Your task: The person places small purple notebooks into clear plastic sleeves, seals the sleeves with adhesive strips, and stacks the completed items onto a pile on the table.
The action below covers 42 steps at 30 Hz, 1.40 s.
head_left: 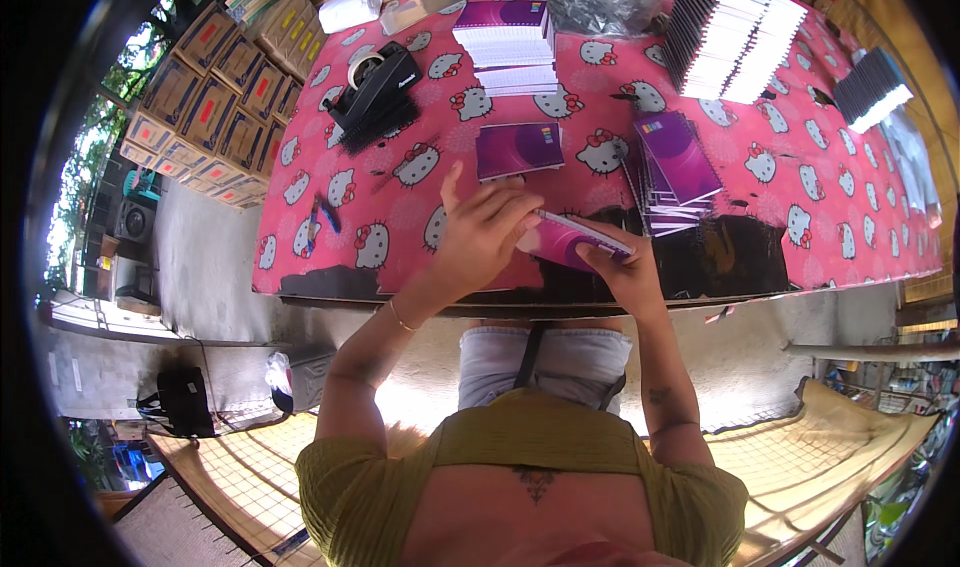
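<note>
Hands meet at the desk's point(330, 285) near edge: the left hand point(480, 235) and right hand point(615, 267) both keep a closed grip on a purple booklet point(565, 239). Just beyond lies a single purple booklet point(518, 149), with a fanned booklet pile point(672, 167) to the right. Farther left sits a black tape dispenser point(378, 85). Cardboard boxes point(225, 97) are stacked beyond the desk.

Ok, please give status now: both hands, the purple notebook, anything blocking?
Left hand and right hand both gripping purple notebook at table edge. Another notebook just beyond. Nothing blocking.

Brown cartons point(215, 97) stacked far-left w/ red labels point(205, 32)
</note>
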Tool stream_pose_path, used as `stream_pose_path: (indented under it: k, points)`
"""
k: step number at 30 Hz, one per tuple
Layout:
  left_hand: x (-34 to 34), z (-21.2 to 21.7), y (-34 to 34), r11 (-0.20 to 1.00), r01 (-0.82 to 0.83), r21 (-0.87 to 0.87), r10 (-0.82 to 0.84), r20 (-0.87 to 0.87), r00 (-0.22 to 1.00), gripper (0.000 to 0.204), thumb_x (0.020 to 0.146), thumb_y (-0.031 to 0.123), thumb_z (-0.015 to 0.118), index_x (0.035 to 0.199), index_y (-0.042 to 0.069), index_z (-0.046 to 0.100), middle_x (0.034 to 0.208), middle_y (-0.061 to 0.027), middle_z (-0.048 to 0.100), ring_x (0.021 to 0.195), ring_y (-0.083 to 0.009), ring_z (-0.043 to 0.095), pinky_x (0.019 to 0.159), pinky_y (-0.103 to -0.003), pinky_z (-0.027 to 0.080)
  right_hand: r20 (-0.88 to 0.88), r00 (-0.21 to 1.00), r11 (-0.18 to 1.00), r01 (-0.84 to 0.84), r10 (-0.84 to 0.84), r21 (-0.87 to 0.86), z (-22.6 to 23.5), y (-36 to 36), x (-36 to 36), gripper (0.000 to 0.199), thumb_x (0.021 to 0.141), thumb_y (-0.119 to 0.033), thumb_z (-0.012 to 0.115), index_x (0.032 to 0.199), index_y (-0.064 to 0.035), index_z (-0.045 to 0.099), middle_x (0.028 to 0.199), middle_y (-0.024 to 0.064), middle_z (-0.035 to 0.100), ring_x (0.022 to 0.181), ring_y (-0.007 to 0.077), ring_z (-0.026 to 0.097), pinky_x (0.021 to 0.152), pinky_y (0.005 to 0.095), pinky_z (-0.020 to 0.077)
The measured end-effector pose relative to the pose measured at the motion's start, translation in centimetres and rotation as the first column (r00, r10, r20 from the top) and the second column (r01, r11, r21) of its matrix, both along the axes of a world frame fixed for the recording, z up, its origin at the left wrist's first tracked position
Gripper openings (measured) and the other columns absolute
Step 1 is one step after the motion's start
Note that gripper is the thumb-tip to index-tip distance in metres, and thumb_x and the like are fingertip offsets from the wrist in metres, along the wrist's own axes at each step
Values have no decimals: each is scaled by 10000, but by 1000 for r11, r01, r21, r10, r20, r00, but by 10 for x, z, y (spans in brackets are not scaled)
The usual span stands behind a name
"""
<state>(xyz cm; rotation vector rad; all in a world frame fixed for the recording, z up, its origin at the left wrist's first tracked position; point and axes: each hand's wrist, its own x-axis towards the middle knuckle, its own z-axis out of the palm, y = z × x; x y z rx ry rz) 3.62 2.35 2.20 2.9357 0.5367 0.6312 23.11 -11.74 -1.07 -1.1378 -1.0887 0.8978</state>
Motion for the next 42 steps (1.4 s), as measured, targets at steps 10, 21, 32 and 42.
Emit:
stream_pose_path:
  k: [10,21,32,42]
  points:
    - [2,-53,-62,980,7,200,-5,-10,1000,796,927,595,482,1406,-38,417,1506,-262,359,1433,-416,299,1104,-698,77,-22,998,998,57,-58,-21,8,-6,-5,312,927,-18,643,1232,48,634,1093,77,712,976,93,611,880,254,492]
    - [30,-8,-31,945,-147,291,138,53,989,891,927,668,356,1444,-57,361,1495,-286,369,1416,-448,316,1109,-680,142,38,999,1000,-27,27,-11,-8,-2,-18,323,930,-21,642,1250,29,635,1047,59,719,956,68,606,863,250,501]
    - [22,-56,-56,982,-36,188,32,22,999,818,915,607,471,1462,4,398,1552,-205,325,1466,-364,262,1130,-656,132,66,995,996,74,-71,-56,-28,4,-7,303,908,-2,649,1210,5,665,1055,76,732,948,86,626,854,258,504]
    - [27,-39,-17,990,138,39,-140,64,988,425,918,333,621,1252,72,600,1252,-95,631,1211,-270,576,1138,-651,156,251,968,988,38,1,-151,-58,10,-2,255,890,-45,686,1143,-14,699,905,110,744,765,112,670,713,265,524]
